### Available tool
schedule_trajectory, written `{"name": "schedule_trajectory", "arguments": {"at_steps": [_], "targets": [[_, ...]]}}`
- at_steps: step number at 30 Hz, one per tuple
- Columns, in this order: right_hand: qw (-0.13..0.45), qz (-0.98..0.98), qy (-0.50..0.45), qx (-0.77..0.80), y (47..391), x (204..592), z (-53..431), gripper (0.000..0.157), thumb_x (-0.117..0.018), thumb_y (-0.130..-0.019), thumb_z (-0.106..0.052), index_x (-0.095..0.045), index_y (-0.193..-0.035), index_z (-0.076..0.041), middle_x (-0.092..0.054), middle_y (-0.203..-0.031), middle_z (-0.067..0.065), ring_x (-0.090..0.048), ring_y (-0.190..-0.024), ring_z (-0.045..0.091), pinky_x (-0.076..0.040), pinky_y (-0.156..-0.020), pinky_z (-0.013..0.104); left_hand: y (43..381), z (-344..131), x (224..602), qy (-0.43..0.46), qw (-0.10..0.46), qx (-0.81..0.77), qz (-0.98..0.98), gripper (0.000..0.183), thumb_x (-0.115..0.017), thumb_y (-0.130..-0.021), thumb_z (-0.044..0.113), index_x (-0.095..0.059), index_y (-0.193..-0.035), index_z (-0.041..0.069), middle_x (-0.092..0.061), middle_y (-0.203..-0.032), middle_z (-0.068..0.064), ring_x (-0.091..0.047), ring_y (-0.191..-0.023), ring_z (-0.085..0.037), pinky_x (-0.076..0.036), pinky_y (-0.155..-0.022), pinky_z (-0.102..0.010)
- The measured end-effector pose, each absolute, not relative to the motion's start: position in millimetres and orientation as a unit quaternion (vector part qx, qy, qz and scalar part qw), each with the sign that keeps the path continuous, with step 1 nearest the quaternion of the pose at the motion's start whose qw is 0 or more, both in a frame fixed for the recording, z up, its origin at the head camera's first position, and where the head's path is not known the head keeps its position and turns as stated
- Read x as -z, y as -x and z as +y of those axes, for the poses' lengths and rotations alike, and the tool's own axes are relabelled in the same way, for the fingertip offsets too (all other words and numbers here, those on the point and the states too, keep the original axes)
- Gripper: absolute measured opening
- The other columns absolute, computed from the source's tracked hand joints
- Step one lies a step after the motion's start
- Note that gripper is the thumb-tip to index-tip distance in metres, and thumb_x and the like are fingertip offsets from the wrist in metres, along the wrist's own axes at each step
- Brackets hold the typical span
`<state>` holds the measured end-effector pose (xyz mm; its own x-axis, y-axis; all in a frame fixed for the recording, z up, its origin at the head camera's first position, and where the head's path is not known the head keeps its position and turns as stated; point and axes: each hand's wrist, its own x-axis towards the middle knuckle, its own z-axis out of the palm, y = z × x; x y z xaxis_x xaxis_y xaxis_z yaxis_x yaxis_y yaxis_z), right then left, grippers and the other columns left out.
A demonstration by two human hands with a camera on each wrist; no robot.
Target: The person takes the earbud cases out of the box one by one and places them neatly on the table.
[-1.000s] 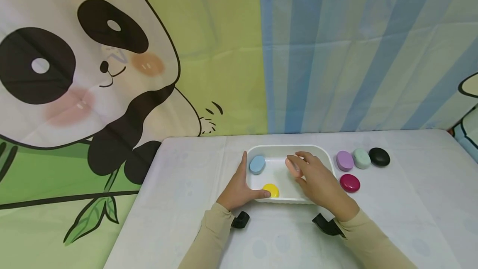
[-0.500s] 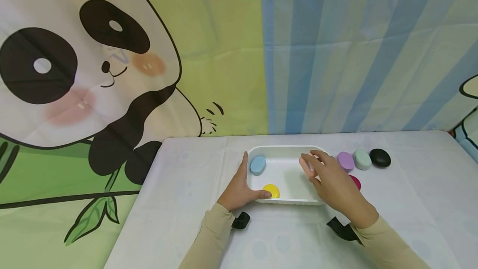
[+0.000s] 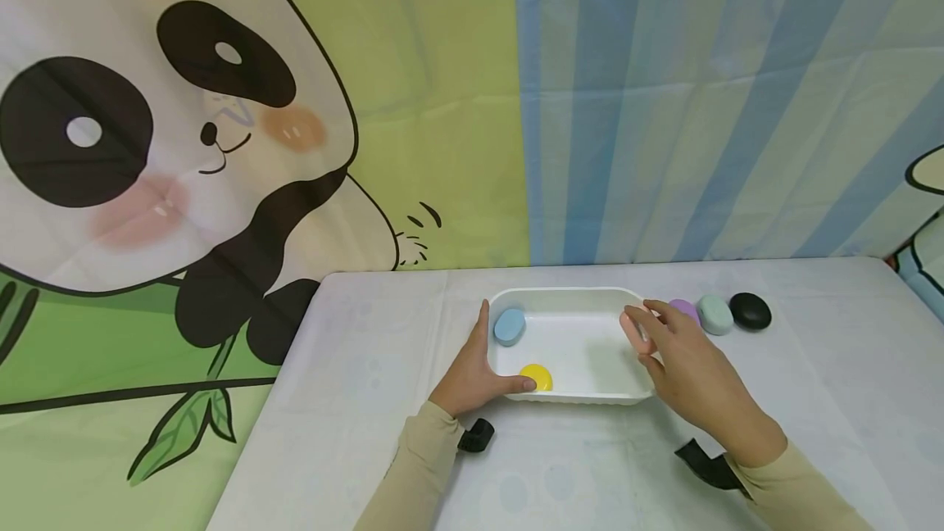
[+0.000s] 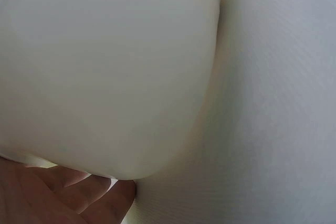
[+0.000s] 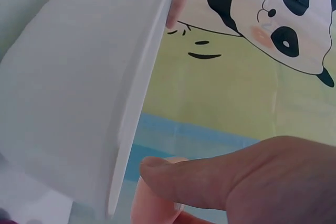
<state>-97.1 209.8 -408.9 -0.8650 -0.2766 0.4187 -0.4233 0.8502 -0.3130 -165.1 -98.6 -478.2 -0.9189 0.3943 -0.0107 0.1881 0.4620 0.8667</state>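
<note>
My right hand (image 3: 704, 379) pinches a peach, rounded pebble-like piece (image 3: 636, 336) between thumb and fingers, over the right rim of a white rectangular tray (image 3: 578, 351). In the right wrist view, the thumb (image 5: 194, 182) presses on the peach piece (image 5: 149, 203) beside the tray's outer wall (image 5: 68, 77). My left hand (image 3: 468, 379) holds the tray's near left corner, thumb over the front rim and fingers along the left side. The left wrist view shows those fingers (image 4: 110, 200) against the tray. Inside the tray are a light blue piece (image 3: 509, 326) and a yellow one (image 3: 541, 374), partly behind the thumb.
Right of the tray, a purple piece (image 3: 686, 308), half hidden by the right hand, a mint one (image 3: 714, 315) and a black one (image 3: 750, 311) lie on the white-covered table (image 3: 833, 367). A printed panda curtain (image 3: 442, 105) hangs behind.
My right hand has carried the peach piece rightward from over the tray's middle to its right rim, covering the crimson piece and part of the purple one. The left hand stays put.
</note>
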Motion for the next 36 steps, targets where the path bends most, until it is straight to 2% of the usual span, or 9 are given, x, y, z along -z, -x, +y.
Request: {"name": "schedule_trajectory", "arguments": {"at_steps": [3, 9, 16, 24, 31, 36], "targets": [[0.196, -0.940, -0.189, -0.204, 95, 412, 217, 0.065, -0.081, -0.073, 0.010, -0.057, -0.132, 0.002, -0.055, -0.128, 0.031, -0.057, -0.107, 0.045, -0.054, -0.069, 0.050, 165, -99, 478, -0.173, 0.106, -0.489, 0.848, 0.143, -0.092, -0.067, 0.049, 0.009, -0.162, 0.016, -0.007, -0.168, -0.006, -0.014, -0.152, -0.023, -0.021, -0.120, -0.048], [0.226, -0.933, -0.190, -0.206, 92, 418, 231, 0.061, -0.079, -0.071, 0.010, -0.058, -0.128, 0.002, -0.056, -0.124, 0.027, -0.059, -0.098, 0.042, -0.052, -0.068, 0.049, 165, -98, 477, -0.174, 0.103, -0.490, 0.848, 0.143, -0.093, -0.067, 0.048, 0.007, -0.162, 0.012, -0.007, -0.168, -0.007, -0.014, -0.152, -0.025, -0.021, -0.120, -0.050], [0.211, -0.943, -0.160, -0.204, 86, 420, 248, 0.066, -0.083, -0.069, 0.008, -0.057, -0.129, 0.003, -0.054, -0.126, 0.034, -0.054, -0.109, 0.052, -0.049, -0.079, 0.063, 165, -98, 477, -0.172, 0.104, -0.491, 0.847, 0.142, -0.093, -0.067, 0.047, 0.008, -0.162, 0.014, -0.008, -0.168, -0.006, -0.016, -0.151, -0.025, -0.022, -0.119, -0.050], [0.175, -0.958, -0.120, -0.194, 82, 429, 266, 0.066, -0.082, -0.071, 0.007, -0.056, -0.131, 0.003, -0.050, -0.128, 0.036, -0.051, -0.109, 0.055, -0.048, -0.079, 0.068, 165, -99, 478, -0.170, 0.104, -0.487, 0.851, 0.143, -0.092, -0.066, 0.052, 0.009, -0.162, 0.019, -0.005, -0.168, -0.004, -0.013, -0.152, -0.023, -0.021, -0.120, -0.048], [0.136, -0.969, -0.074, -0.193, 80, 436, 278, 0.063, -0.079, -0.074, 0.005, -0.053, -0.132, 0.005, -0.046, -0.130, 0.039, -0.046, -0.111, 0.059, -0.044, -0.083, 0.074, 165, -99, 478, -0.171, 0.102, -0.487, 0.850, 0.143, -0.092, -0.067, 0.051, 0.009, -0.162, 0.018, -0.005, -0.168, -0.003, -0.013, -0.152, -0.022, -0.021, -0.120, -0.048], [0.154, -0.967, -0.078, -0.189, 81, 443, 286, 0.062, -0.079, -0.072, 0.007, -0.055, -0.128, 0.006, -0.047, -0.128, 0.040, -0.048, -0.106, 0.060, -0.044, -0.082, 0.074, 166, -99, 480, -0.174, 0.102, -0.489, 0.849, 0.143, -0.092, -0.067, 0.050, 0.009, -0.162, 0.018, -0.006, -0.168, -0.004, -0.015, -0.152, -0.023, -0.021, -0.120, -0.048]]}}
